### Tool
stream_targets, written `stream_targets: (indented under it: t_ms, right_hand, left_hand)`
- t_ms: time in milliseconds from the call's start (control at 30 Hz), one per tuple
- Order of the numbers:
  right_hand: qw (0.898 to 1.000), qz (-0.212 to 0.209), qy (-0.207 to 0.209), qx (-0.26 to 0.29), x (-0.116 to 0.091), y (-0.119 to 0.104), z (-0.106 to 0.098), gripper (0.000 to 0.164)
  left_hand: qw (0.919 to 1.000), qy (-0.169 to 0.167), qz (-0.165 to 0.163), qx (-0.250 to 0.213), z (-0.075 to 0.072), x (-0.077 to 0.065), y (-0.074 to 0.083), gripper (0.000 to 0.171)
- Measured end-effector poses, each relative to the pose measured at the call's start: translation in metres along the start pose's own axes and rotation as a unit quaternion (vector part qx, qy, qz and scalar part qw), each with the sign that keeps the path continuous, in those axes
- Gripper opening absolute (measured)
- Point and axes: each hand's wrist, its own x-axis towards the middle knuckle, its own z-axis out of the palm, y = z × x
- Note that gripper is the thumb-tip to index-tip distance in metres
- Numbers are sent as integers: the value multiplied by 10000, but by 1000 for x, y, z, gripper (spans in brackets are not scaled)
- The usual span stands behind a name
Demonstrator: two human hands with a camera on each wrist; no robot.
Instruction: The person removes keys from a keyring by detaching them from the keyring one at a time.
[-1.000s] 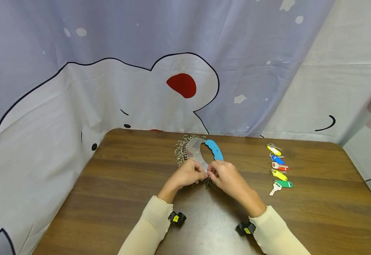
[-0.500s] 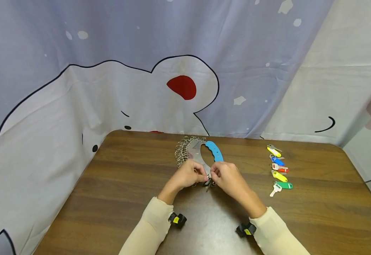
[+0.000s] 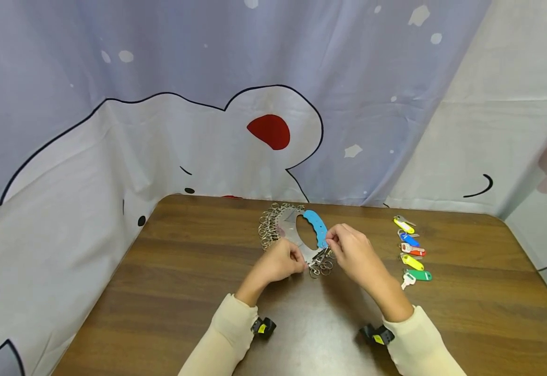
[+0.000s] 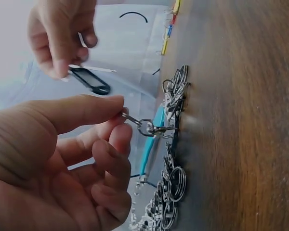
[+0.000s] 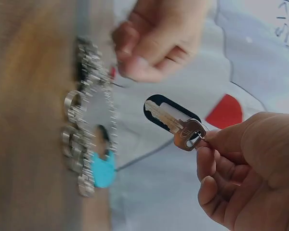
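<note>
A crescent-shaped metal plate (image 3: 289, 225) with a blue handle (image 3: 316, 225) lies on the table, its outer edge lined with clasps and split rings (image 3: 268, 224). At its near end, my left hand (image 3: 278, 260) pinches a split ring (image 4: 130, 118) between thumb and index finger; the ring links to a clasp (image 4: 154, 128). Right of the plate, my right hand (image 3: 354, 255) is raised, thumb and index finger pinching the ring of a key (image 5: 188, 135). A black key tag (image 5: 151, 102) hangs on that same ring, behind the key. The two hands are apart.
On the right of the wooden table (image 3: 184, 292) lies a column of keys with coloured tags: yellow (image 3: 403, 225), blue (image 3: 409, 239), red (image 3: 418, 251), another yellow (image 3: 413, 262) and green (image 3: 421, 275). A patterned curtain (image 3: 198, 141) hangs behind the table.
The right hand has moved right, away from the left hand and the plate's near end, carrying the key and black tag. The left hand has stayed nearly in place.
</note>
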Motion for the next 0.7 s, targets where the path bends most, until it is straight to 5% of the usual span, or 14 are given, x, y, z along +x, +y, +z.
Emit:
stream_targets:
  t_ms: [333,700]
  right_hand:
    - [9993,-171,322,-112,2,5,-32,8]
    - [9965,-396,718,-155,1,18,-47,13]
  left_hand:
    - [9982,-120,-34,589,4,-4,3,19]
    - [9968,-263,-261,715,4,-3,7,22]
